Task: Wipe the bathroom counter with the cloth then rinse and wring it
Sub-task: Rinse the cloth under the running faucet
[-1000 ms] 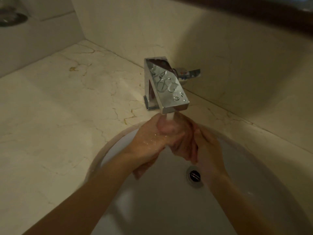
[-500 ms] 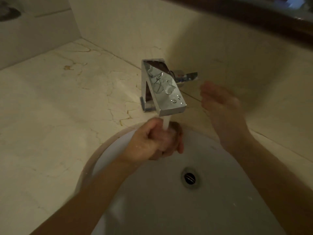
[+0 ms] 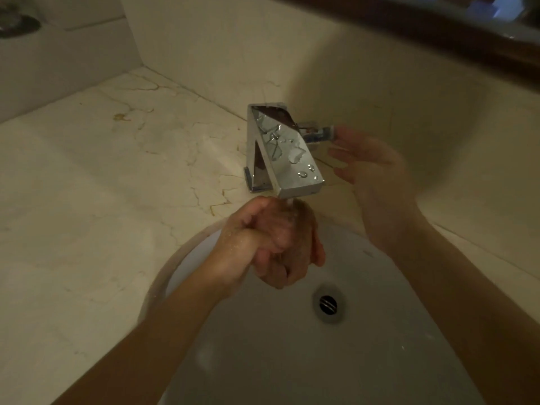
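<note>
— What do we see at the angular chrome faucet [image 3: 287, 159]?

— Its top is beaded with droplets, and a thin stream of water [image 3: 289, 201] falls from its spout. Our left hand [image 3: 263, 244] sits directly under that spout, wet, with its fingers curled in towards the palm.

— Is the cloth in that hand?

— We cannot tell. There is a dark reddish mass inside the curl, right below the spout, but the dim light does not let us tell cloth from fingers.

— And the other of our hands?

— Our right hand [image 3: 371, 168] is to the right of the faucet, open, with the fingers held out straight. The fingertips reach the end of the short chrome lever [image 3: 317, 131] that sticks out of the faucet's right side. The blur keeps us from saying whether they touch it.

— What lies around the faucet?

— In front of it is the white oval basin [image 3: 292, 361], with its round metal drain [image 3: 328, 303] below and slightly right of the spout. The cream veined marble counter [image 3: 102, 200] spreads left of the faucet and carries a small yellowish stain well off to the left. The pale wall [image 3: 321, 68] rises just behind.
</note>
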